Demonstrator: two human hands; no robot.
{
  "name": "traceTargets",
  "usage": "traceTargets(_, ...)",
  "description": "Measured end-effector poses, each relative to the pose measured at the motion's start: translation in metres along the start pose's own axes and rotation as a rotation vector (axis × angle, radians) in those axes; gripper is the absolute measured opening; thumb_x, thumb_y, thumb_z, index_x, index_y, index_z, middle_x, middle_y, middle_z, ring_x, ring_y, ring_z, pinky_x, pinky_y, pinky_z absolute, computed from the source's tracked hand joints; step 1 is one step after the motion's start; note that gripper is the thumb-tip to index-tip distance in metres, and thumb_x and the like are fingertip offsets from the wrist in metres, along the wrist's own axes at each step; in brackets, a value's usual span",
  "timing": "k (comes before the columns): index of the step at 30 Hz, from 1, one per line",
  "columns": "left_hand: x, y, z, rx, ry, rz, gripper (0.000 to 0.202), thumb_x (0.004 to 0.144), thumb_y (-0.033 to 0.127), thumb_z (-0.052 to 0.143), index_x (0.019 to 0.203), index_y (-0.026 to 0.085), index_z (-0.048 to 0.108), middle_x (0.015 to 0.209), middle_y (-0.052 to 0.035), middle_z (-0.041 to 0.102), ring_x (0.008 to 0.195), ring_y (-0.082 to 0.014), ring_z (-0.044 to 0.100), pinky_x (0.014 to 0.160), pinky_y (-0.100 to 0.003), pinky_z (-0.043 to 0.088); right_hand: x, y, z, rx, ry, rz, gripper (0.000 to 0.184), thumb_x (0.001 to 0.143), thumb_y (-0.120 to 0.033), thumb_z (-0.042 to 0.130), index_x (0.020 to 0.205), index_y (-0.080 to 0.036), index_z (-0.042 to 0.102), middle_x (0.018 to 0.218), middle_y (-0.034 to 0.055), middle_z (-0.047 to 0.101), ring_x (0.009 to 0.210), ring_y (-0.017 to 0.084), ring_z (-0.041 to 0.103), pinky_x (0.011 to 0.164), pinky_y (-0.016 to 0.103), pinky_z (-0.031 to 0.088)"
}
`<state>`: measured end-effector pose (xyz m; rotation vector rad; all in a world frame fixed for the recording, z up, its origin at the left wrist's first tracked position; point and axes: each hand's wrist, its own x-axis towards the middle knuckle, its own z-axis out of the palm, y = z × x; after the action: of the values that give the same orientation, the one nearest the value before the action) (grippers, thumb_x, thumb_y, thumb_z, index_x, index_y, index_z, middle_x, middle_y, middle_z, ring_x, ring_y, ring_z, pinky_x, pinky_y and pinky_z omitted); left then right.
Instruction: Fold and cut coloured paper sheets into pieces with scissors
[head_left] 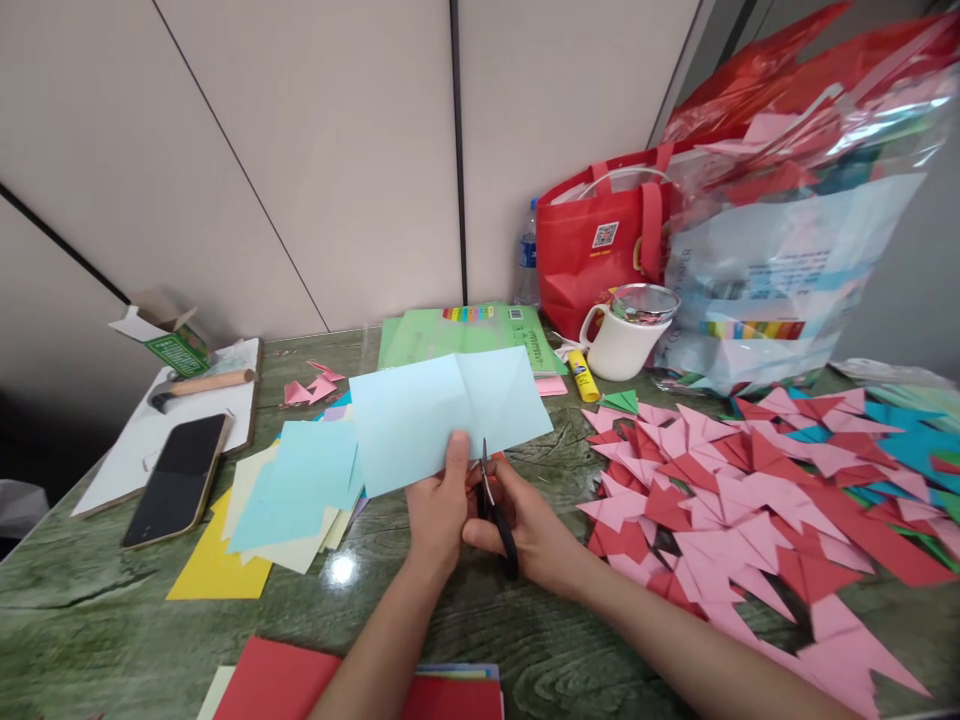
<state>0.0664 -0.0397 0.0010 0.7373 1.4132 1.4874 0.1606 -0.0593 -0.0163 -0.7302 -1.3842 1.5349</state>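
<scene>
My left hand (441, 500) pinches the lower edge of a light blue sheet of paper (412, 415), thumb on its face. A crease runs down the sheet right of its middle. My right hand (536, 530) grips a pair of black-handled scissors (499, 520), with the blades pointing up at the sheet's lower edge beside the left thumb. Whether the blades have entered the paper is hard to make out. To the left lie cut blue squares (296, 480) over pale yellow ones and a yellow sheet (217, 560).
Folded pink and red paper pieces (720, 510) spread over the right side. Behind stand a white mug (622, 340), a glue stick (583, 375), a red bag (592, 250) and green paper packs (465, 335). A phone (178, 480) and hammer (202, 388) lie left; red sheets (274, 680) lie in front.
</scene>
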Motion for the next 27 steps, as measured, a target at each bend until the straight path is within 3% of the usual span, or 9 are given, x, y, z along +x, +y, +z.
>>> traceTargets(4, -0.002, 0.004, 0.0, 0.014, -0.003, -0.008, 0.031, 0.062, 0.043, 0.064, 0.074, 0.014, 0.066, 0.081, -0.0069, 0.068, 0.081, -0.0222, 0.062, 0.079, -0.032, 0.046, 0.0, -0.002, 0.001, 0.013, 0.012, 0.004, 0.038, 0.065, -0.041, 0.067, 0.089, -0.02, 0.045, 0.08, 0.0021, 0.057, 0.073, 0.018, 0.055, 0.066, 0.031, 0.046)
traceTargets(9, -0.002, 0.005, 0.0, -0.064, 0.008, 0.038, 0.027, 0.06, 0.036, 0.067, 0.078, 0.016, 0.067, 0.087, -0.0055, 0.068, 0.089, -0.022, 0.06, 0.085, -0.031, 0.043, 0.0, -0.001, 0.001, 0.057, -0.004, -0.006, 0.038, 0.064, -0.038, 0.069, 0.088, -0.021, 0.046, 0.081, 0.0012, 0.057, 0.073, 0.017, 0.056, 0.069, 0.031, 0.045)
traceTargets(14, -0.002, 0.005, 0.0, 0.026, 0.002, 0.082, 0.027, 0.062, 0.04, 0.064, 0.077, 0.017, 0.066, 0.083, -0.0044, 0.068, 0.084, -0.0206, 0.061, 0.082, -0.029, 0.044, 0.001, -0.001, 0.001, 0.064, 0.006, -0.002, 0.038, 0.062, -0.038, 0.07, 0.085, -0.02, 0.045, 0.081, 0.0009, 0.056, 0.073, 0.016, 0.054, 0.07, 0.03, 0.044)
traceTargets(21, -0.005, 0.01, 0.001, 0.135, 0.047, 0.123, 0.03, 0.064, 0.037, 0.064, 0.081, 0.013, 0.066, 0.09, -0.0086, 0.068, 0.093, -0.0217, 0.059, 0.085, -0.03, 0.042, 0.001, -0.001, 0.0, 0.066, -0.002, 0.033, 0.042, 0.061, -0.037, 0.072, 0.087, -0.018, 0.046, 0.081, 0.0014, 0.055, 0.073, 0.016, 0.052, 0.069, 0.028, 0.042)
traceTargets(27, -0.008, 0.014, 0.002, 0.126, 0.043, 0.108, 0.029, 0.063, 0.036, 0.065, 0.081, 0.014, 0.066, 0.087, -0.0088, 0.068, 0.09, -0.0228, 0.06, 0.083, -0.032, 0.044, 0.0, -0.001, 0.0, 0.074, -0.009, 0.038, 0.042, 0.061, -0.039, 0.072, 0.087, -0.019, 0.046, 0.08, 0.001, 0.054, 0.07, 0.015, 0.052, 0.07, 0.029, 0.042)
